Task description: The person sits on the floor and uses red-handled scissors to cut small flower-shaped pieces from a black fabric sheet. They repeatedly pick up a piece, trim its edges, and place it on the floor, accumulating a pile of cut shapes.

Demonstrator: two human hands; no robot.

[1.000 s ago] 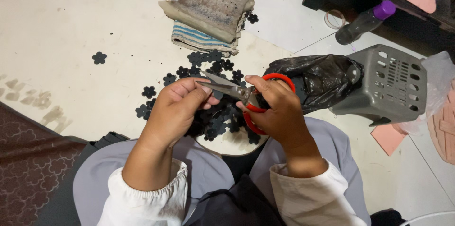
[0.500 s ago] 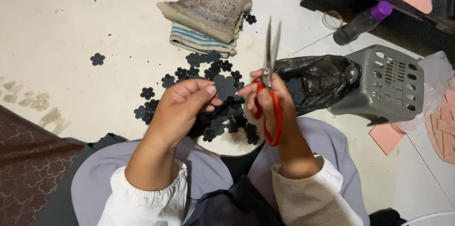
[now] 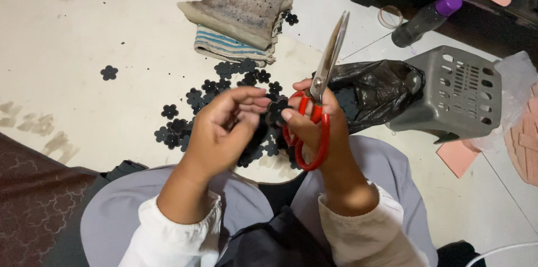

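Red-handled scissors [image 3: 314,115] gripped blades-up in right hand [image 3: 314,127], left hand [image 3: 221,132] pinching black flower cutout [image 3: 277,109] beside them, more cutouts [image 3: 185,127] on floor [image 3: 84,31].

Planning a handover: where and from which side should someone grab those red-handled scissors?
Probably the closed blades, from the far side: they point up and away, bare. The right hand fills the red handle loops, and the left hand crowds the near side.

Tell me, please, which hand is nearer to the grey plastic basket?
Right. The right hand, holding the red-handled scissors, is beside the black bag next to the grey basket; the left hand is farther away.
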